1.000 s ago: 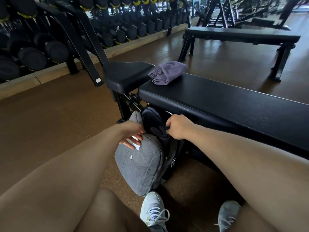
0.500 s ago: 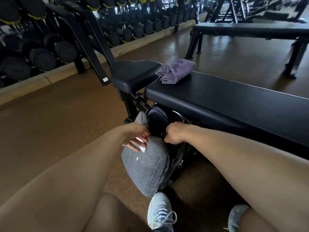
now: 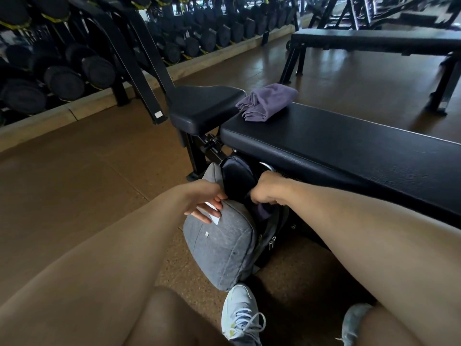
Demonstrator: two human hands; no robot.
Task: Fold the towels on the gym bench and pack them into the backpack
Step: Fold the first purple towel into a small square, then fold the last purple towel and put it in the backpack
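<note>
A grey fabric backpack [image 3: 219,248] stands on the floor, leaning against the near side of the black padded gym bench [image 3: 349,146], with its top unzipped and the dark-lined flap standing open. A purple towel [image 3: 263,212] sits partly inside the opening, only a small dark fold of it showing. A second purple towel [image 3: 265,101], loosely folded into a thick bundle with its layered edges facing left, lies on the bench's far end beside the seat pad.

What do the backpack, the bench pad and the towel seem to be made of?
Backpack: grey woven fabric, matte, heathered weave. Bench pad: probably black vinyl or leatherette, with grained sheen and highlights. Towel: soft purple cloth, maybe microfibre, in limp matte folds.
</note>
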